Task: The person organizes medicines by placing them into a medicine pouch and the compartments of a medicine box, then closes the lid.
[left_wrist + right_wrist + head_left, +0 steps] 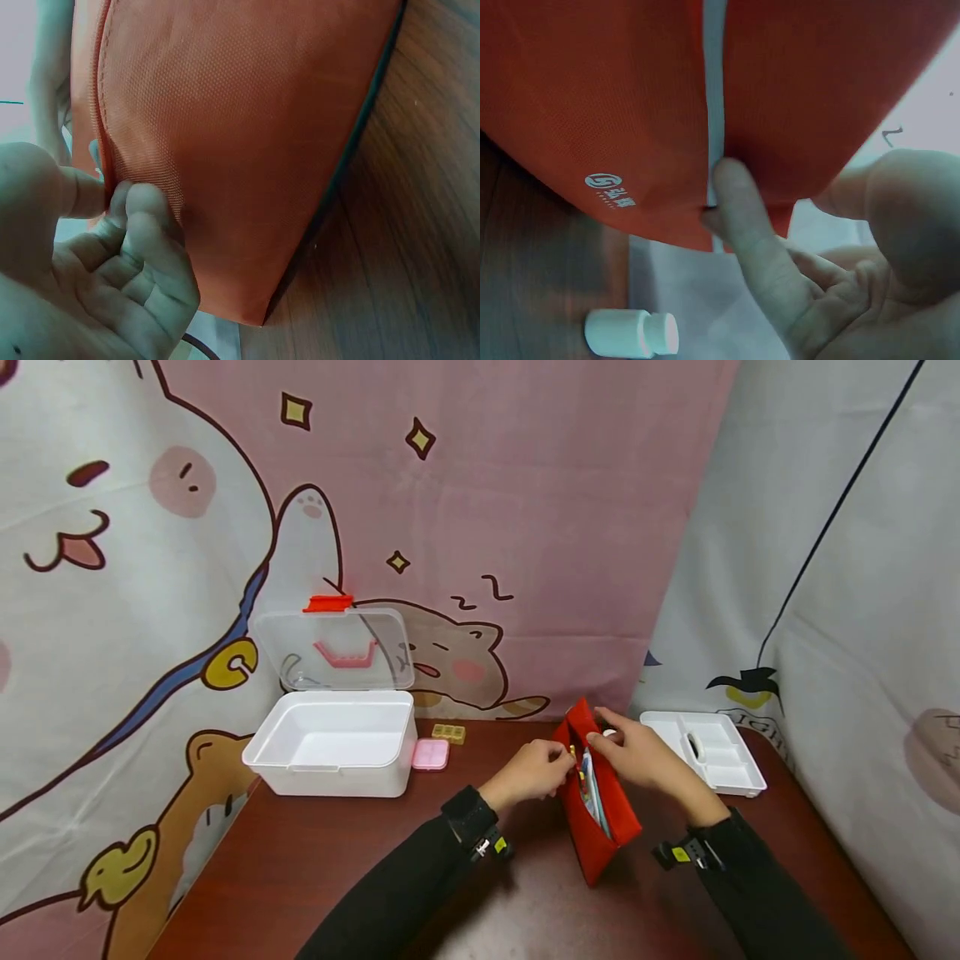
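Observation:
A red fabric pouch stands tilted on the table with its zipped mouth open. Colourful packets show inside it, too small to identify. My left hand pinches the pouch's zip edge between thumb and fingers; the left wrist view shows this edge of the pouch up close. On the other side, my right hand grips the opposite rim near the far end. Its index finger lies along a pale strip on the pouch's outer face, beside a small white logo.
A white box with its clear lid raised stands at the back left. Beside it lie a pink case and a yellow pill organizer. A white divided tray is at the right. A white bottle lies near the pouch.

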A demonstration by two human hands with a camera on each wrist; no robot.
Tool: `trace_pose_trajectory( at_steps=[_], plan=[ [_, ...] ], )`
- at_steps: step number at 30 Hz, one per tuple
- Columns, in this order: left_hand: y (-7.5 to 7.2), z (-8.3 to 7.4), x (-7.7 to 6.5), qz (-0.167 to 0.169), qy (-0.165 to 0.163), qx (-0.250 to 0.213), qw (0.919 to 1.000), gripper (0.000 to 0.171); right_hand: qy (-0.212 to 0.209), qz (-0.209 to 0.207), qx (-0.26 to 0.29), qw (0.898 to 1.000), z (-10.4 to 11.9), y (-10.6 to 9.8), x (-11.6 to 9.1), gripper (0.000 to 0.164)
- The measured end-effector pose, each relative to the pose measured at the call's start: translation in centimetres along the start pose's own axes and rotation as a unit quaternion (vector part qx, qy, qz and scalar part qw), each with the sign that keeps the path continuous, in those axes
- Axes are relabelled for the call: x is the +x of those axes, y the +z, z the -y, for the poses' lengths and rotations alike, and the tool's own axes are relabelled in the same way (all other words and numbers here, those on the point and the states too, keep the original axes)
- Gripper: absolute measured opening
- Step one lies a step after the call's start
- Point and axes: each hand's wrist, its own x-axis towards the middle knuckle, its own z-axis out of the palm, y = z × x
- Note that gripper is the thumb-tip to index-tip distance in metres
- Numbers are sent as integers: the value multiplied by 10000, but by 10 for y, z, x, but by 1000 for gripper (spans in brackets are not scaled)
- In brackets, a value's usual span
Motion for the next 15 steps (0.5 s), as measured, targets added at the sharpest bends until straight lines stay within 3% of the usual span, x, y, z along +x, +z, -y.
trace_pose_trajectory(
  at_steps=[3, 6, 9, 12, 15],
  plan=[
    [-2, 1, 2, -123, 20, 68, 9999, 39, 275, 160, 616, 9976, -2, -1, 12, 74],
    [-5, 4, 4, -292, 166, 324, 9989, 43, 458, 147, 828, 9954, -3, -1, 24, 62],
    [-7, 7, 7, -505, 524, 670, 9951, 45, 488, -89, 444, 9978, -3, -1, 37, 46],
    [-8, 10, 11, -674, 827, 916, 9901, 45, 517, -298, -162, 9981, -3, -2, 52, 45],
    [-9, 10, 15, -653, 919, 963, 9889, 44, 601, -406, -781, 9943, 1, -4, 63, 47]
  ],
)
